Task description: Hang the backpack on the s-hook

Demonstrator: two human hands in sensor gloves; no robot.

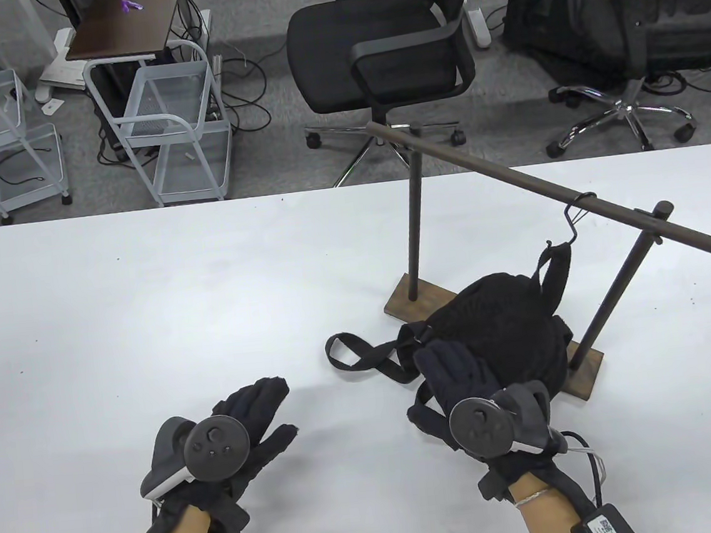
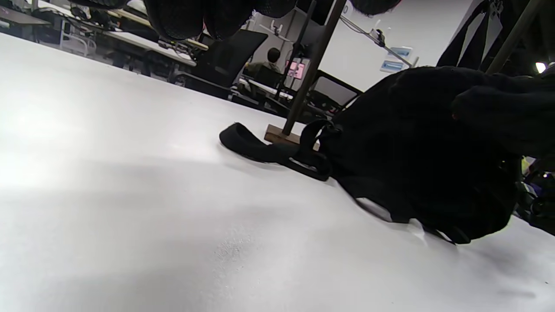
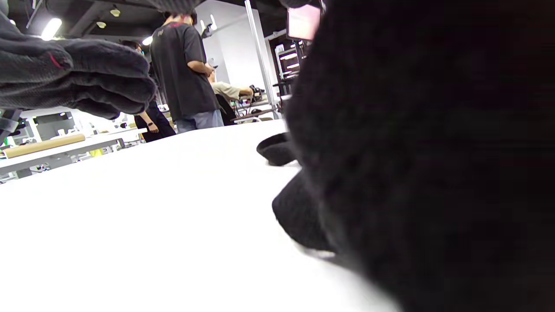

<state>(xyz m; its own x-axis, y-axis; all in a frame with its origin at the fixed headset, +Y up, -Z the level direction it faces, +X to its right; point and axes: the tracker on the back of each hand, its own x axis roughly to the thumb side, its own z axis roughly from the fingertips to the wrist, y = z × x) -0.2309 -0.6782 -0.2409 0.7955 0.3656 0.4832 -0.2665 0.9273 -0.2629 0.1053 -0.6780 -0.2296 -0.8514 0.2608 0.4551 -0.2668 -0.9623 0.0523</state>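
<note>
The black backpack [image 1: 499, 322] lies on the white table [image 1: 146, 312] under the wooden rack. Its top loop [image 1: 553, 266] reaches up to the lower end of the black s-hook [image 1: 574, 217], which hangs on the rack's slanted rail [image 1: 510, 179]; the loop seems caught on it. My right hand [image 1: 453, 370] rests flat on the backpack's near side, fingers stretched out. My left hand [image 1: 250, 415] is open and empty over the table, left of the bag. The backpack fills the right wrist view [image 3: 433, 151] and shows in the left wrist view [image 2: 412, 143].
A loose shoulder strap [image 1: 358, 354] trails left from the bag on the table. The rack's wooden base [image 1: 586, 376] and two uprights stand around the bag. Office chairs and wire carts stand beyond the table's far edge.
</note>
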